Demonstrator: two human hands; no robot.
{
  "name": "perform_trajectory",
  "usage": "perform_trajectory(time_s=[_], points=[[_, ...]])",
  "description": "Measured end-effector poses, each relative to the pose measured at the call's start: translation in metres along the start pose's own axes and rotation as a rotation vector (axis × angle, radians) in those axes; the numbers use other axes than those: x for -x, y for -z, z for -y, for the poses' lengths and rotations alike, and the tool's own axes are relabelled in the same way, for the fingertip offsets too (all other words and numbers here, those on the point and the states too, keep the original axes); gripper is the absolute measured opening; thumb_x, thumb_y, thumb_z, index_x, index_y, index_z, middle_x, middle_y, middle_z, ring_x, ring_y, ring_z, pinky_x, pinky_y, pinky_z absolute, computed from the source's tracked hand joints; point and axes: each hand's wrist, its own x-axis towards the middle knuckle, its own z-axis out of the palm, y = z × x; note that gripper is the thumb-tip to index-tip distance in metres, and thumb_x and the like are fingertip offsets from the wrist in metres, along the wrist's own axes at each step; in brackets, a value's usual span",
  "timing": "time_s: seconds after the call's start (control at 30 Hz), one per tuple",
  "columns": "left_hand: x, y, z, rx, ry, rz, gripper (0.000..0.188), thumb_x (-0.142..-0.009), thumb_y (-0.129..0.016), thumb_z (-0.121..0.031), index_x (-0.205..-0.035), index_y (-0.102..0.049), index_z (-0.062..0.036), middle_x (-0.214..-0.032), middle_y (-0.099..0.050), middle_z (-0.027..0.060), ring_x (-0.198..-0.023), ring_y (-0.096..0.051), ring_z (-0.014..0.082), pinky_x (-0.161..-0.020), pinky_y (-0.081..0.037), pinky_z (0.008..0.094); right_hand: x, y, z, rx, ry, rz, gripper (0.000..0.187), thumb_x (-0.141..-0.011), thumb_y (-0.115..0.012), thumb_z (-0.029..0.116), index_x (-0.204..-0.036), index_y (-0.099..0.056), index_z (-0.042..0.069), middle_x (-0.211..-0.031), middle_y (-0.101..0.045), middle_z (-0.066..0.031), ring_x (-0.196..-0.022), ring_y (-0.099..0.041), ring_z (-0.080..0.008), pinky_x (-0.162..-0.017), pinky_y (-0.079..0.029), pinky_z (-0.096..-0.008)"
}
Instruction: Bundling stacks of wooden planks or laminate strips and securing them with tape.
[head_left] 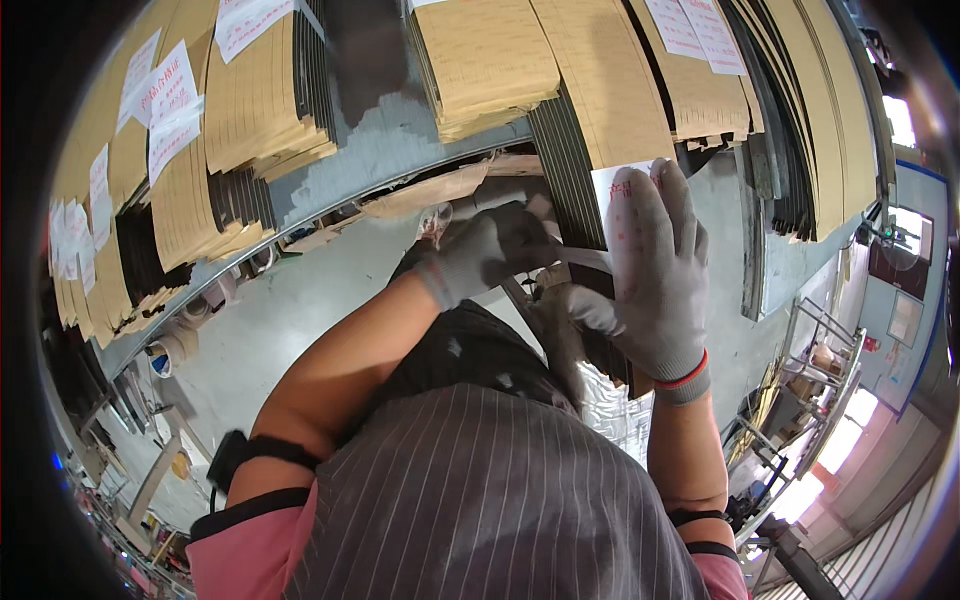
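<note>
Grey knitted gloves cover both hands. My right hand (650, 270) lies with its fingers stretched flat over a white paper label (610, 186) with red print, pressing it on the end of a tan, paper-wrapped stack of dark strips (605, 110). Its thumb points left, beside the stack's lower side. Left of that stack, my left hand (490, 252) is closed, fingertips bent together. A pale strip of tape (583, 259) runs from those fingertips toward the label. What else the left fingers hold is hidden.
More tan-wrapped stacks (490, 60) lie along the grey bench (385, 150), several with taped labels (170, 90). Further wrapped stacks (820, 110) stand at the right. Silvery crinkled wrap (615, 410) shows below my right hand. A metal frame rack (815, 370) stands right, a tub (172, 358) left.
</note>
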Motion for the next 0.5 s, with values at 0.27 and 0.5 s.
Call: perform_trajectory(time_s=[0.27, 0.5], points=[[-0.024, -0.014, -0.017, 0.161, 0.401, 0.220, 0.058, -0.077, -0.079, -0.033, -0.116, -0.056, 0.0024, -0.108, -0.062, 0.0077, -0.099, -0.058, 0.0141, -0.085, -0.048, 0.0283, -0.005, -0.009, 0.007, 0.038, -0.103, -0.096, 0.068, -0.073, -0.070, 0.023, -0.134, -0.043, 0.008, -0.138, -0.039, -0.0208, -0.114, -0.047, -0.0391, -0.092, -0.039, -0.0468], [-0.026, -0.030, 0.029, 0.315, 0.148, 0.036, 0.057, -0.082, -0.073, -0.030, -0.124, -0.049, -0.0012, -0.117, -0.059, 0.0082, -0.107, -0.057, 0.0169, -0.091, -0.049, 0.0335, -0.009, -0.005, 0.009, -0.047, -0.077, -0.065, 0.067, -0.078, -0.067, 0.013, -0.137, -0.038, 0.001, -0.140, -0.036, -0.0269, -0.128, -0.037, -0.0432, -0.101, -0.033, -0.0478]])
